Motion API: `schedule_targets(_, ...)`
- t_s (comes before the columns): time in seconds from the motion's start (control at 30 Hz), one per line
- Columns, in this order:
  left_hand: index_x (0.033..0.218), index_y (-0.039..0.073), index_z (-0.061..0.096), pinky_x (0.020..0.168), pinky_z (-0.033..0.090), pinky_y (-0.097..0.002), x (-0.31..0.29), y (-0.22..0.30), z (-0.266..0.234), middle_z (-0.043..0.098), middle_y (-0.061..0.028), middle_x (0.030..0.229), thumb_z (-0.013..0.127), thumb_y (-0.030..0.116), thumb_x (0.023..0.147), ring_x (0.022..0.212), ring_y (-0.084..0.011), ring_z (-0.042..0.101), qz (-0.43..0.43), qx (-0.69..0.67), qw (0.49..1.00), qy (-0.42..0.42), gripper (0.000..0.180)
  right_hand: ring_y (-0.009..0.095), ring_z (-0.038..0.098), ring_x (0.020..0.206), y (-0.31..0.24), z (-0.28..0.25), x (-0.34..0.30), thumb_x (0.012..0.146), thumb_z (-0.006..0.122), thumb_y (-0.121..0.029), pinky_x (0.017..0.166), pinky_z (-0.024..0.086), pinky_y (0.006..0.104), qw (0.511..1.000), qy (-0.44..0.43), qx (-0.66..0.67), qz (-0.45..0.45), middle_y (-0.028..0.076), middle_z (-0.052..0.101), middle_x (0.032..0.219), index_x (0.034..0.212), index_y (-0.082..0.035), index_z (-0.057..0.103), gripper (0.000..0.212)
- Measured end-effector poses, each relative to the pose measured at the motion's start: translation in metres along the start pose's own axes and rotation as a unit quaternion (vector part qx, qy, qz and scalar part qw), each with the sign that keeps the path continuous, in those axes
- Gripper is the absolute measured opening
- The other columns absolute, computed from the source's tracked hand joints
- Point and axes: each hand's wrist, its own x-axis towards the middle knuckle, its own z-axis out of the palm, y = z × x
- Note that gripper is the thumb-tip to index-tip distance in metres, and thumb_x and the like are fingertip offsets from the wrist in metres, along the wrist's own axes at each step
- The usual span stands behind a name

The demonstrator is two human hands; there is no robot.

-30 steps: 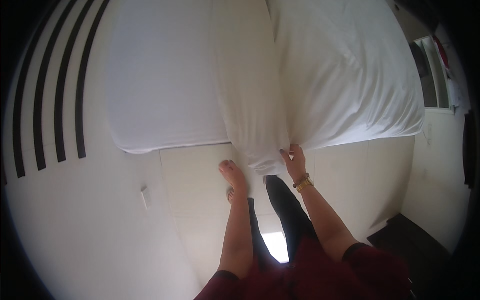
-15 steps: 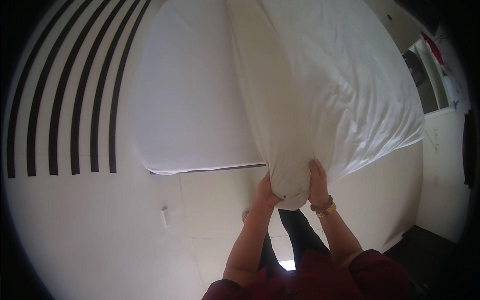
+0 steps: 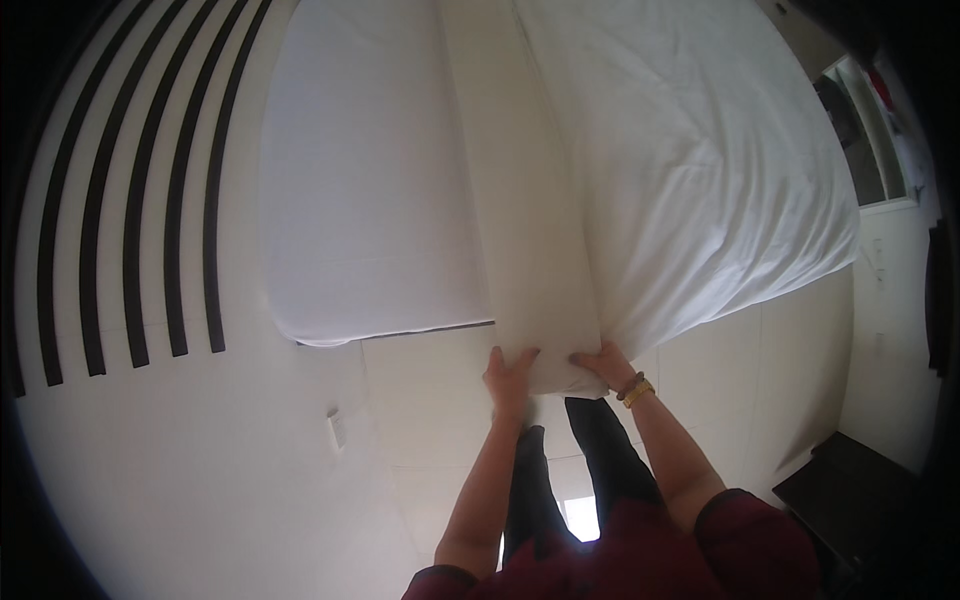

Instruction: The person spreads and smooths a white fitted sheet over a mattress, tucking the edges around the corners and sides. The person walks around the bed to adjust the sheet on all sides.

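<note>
A white duvet (image 3: 690, 190) covers the right part of the bed, its upper edge turned back into a long, flat band (image 3: 530, 200) running toward me. The near end of this band hangs over the bed's side, in front of my legs. My left hand (image 3: 508, 385) grips its left edge, thumb lying on top. At the right edge, my right hand (image 3: 608, 367) is closed on the cloth with the thumb over it; a bracelet and a gold watch sit on that wrist. Some fingers of both hands are hidden by the fabric.
To the left lies the mattress (image 3: 370, 190) in a smooth white sheet. Dark slats (image 3: 140, 230) line the white wall beyond it, with a white switch (image 3: 336, 430) nearer me. A dark piece of furniture (image 3: 850, 490) stands at lower right, an open shelf unit (image 3: 870, 135) at far right.
The bunched, rounded end of the fold has become a flatter, wider, straighter band. My left hand has shifted left, and my right hand has turned inward with its thumb over the cloth.
</note>
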Motion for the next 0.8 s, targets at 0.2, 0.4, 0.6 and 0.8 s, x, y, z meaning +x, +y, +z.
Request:
schedule_targets(0.2, 0.105, -0.002, 0.064, 0.074, 0.050, -0.0346, 0.054, -0.052, 0.027, 0.068, -0.0169, 0.096, 0.074, 0.040, 0.072, 0.087, -0.0249, 0.066, -0.195, 0.092, 0.957, -0.194, 0.055, 0.020, 0.066, 0.078, 0.066, -0.009, 0.054, 0.062, 0.083, -0.031, 0.071, 0.052, 0.0323, 0.978, -0.012, -0.119, 0.171, 0.013, 0.069, 0.088, 0.100, 0.001, 0.067, 0.052)
schedule_targets(0.4, 0.099, 0.002, 0.065, 0.075, 0.048, -0.0357, -0.022, -0.118, 0.017, 0.067, -0.0148, 0.082, 0.062, 0.034, 0.084, 0.080, -0.0240, 0.064, -0.160, 0.017, 0.971, -0.176, 0.036, 0.028, 0.065, 0.090, 0.105, -0.013, 0.025, 0.058, 0.081, -0.052, 0.077, 0.051, 0.0355, 0.941, -0.095, -0.261, 0.194, 0.020, 0.067, 0.095, 0.106, 0.003, 0.063, 0.075)
schedule_targets(0.6, 0.111, 0.004, 0.055, 0.086, 0.044, -0.0397, 0.000, -0.146, 0.055, 0.059, -0.0104, 0.101, 0.062, 0.036, 0.085, 0.097, -0.0242, 0.056, -0.363, -0.092, 0.920, -0.116, 0.043, 0.029, 0.066, 0.086, 0.125, 0.004, 0.006, 0.069, 0.074, -0.050, 0.074, 0.051, 0.0354, 0.943, -0.084, -0.289, 0.145, 0.020, 0.067, 0.092, 0.099, 0.005, 0.065, 0.063)
schedule_targets(0.8, 0.132, 0.011, 0.043, 0.100, 0.038, -0.0531, -0.019, -0.173, 0.092, 0.044, -0.0086, 0.136, 0.052, 0.035, 0.093, 0.126, -0.0295, 0.041, -0.414, -0.558, 0.705, -0.143, 0.048, 0.029, 0.067, 0.079, 0.151, 0.022, -0.020, 0.074, 0.070, -0.049, 0.071, 0.052, 0.0355, 0.983, -0.059, -0.094, 0.149, 0.020, 0.068, 0.085, 0.095, 0.002, 0.067, 0.055)
